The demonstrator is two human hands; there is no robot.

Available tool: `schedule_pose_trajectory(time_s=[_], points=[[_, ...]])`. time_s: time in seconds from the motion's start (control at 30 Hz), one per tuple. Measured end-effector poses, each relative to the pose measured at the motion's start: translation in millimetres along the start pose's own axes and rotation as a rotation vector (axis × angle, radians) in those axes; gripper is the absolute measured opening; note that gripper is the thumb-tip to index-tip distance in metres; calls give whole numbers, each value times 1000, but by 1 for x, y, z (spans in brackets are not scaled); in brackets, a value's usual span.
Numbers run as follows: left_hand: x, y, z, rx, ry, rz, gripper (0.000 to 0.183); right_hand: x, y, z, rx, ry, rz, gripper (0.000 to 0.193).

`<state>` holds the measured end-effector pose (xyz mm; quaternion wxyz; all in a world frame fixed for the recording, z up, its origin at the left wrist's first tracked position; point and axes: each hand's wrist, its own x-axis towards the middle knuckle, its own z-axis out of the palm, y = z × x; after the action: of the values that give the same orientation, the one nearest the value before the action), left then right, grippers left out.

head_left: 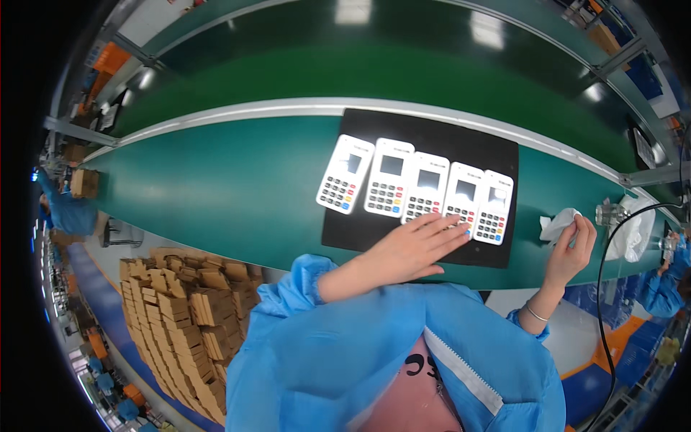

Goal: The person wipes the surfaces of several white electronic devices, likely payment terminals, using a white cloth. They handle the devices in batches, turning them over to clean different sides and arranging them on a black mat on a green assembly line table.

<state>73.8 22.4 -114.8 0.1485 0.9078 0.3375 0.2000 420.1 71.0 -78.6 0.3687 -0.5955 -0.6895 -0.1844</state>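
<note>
Several white handheld card payment terminals (387, 176) lie side by side on a black mat (461, 135), with screens and keypads facing up. My left hand (414, 248) rests over the lower ends of the middle ones, palm down with fingers stretched out. Its fingertips cover part of the keypads of the third terminal (427, 180) and the fourth terminal (464, 189). To the right of the mat, my right hand (572, 252) pinches a crumpled white wipe (558, 225) between thumb and fingers, just above the green bench.
Beside my right hand stand a clear container (610, 214) and a crumpled white bag (637, 234). A black cable (601, 302) hangs over the bench's right side. Flattened cardboard boxes (180, 317) are stacked below left. Co-workers in blue sleeves (72, 212) are at both sides.
</note>
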Motion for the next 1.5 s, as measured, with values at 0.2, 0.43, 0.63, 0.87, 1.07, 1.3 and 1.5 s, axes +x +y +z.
schedule_pose_trajectory(time_s=[0.2, 0.43, 0.63, 0.87, 1.07, 1.3, 1.5], points=[[-19, -1, -16, 31, 243, -70, 54, -18, 3, 42, 113, -93, 50, 15], [-40, -8, -16, 323, 379, -300, 47, -27, 9, 57, 338, -281, 211, 13], [-34, -11, -14, 408, 322, -304, 43, -31, 13, 59, 393, -257, 242, 11], [-50, -8, -18, 391, 338, -390, 44, -33, 22, 60, 397, -272, 243, 10], [-70, -17, -19, 468, 320, -396, 50, -35, 25, 61, 431, -339, 276, 12], [-89, -30, -38, 265, 422, -794, 93, -36, 27, 60, 384, -343, 239, 12], [-94, -37, -27, 272, 569, -722, 99, -35, 25, 61, 403, -331, 232, 13]])
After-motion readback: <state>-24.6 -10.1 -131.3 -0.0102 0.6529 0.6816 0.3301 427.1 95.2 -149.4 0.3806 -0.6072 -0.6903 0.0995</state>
